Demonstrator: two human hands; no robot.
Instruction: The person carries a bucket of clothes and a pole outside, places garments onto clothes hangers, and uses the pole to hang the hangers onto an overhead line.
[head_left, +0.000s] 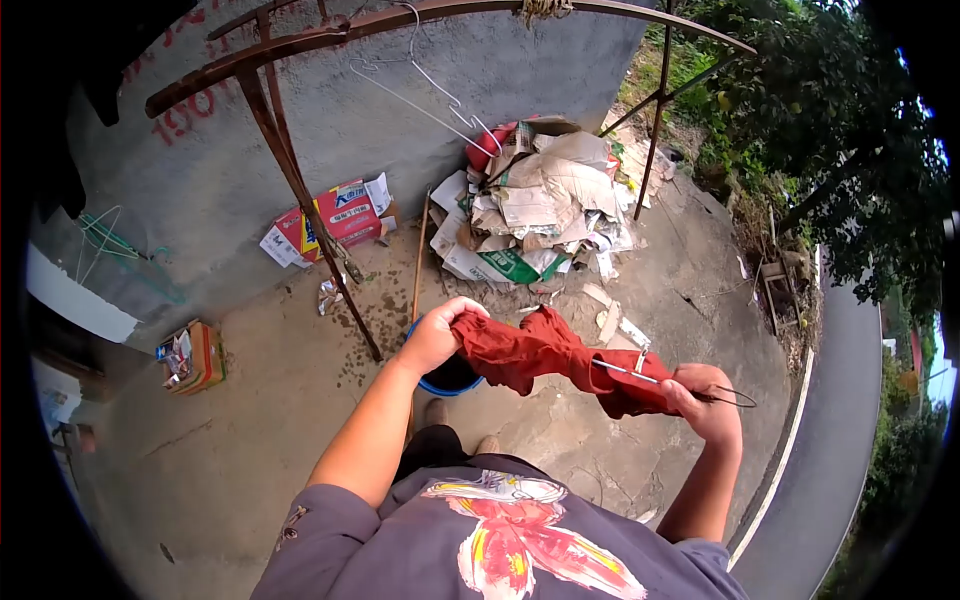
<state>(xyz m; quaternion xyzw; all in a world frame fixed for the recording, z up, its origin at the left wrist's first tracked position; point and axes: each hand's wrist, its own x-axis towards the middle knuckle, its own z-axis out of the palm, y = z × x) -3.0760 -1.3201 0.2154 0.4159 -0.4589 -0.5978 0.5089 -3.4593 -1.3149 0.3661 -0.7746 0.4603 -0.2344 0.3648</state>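
Note:
A dark red garment [540, 350] is stretched between my two hands in front of my body, bunched and creased. My left hand [438, 335] is closed on its left end. At the other end, my right hand [703, 398] grips the cloth together with a thin wire clothes hanger [625, 370]. Part of the hanger lies across the red fabric, and its curved end sticks out past my right fingers. Which kind of garment it is, I cannot tell. Below my left hand stands a blue bucket [432, 388] with a dark inside, partly hidden by the cloth.
A rusty pole frame [440, 12] spans overhead, with an empty wire hanger [425, 105] on it. Flattened cardboard [545, 190] is heaped by the grey wall. A wooden stick [421, 262] leans near the bucket. Cartons [350, 215] sit at left; a road [845, 400] runs at right.

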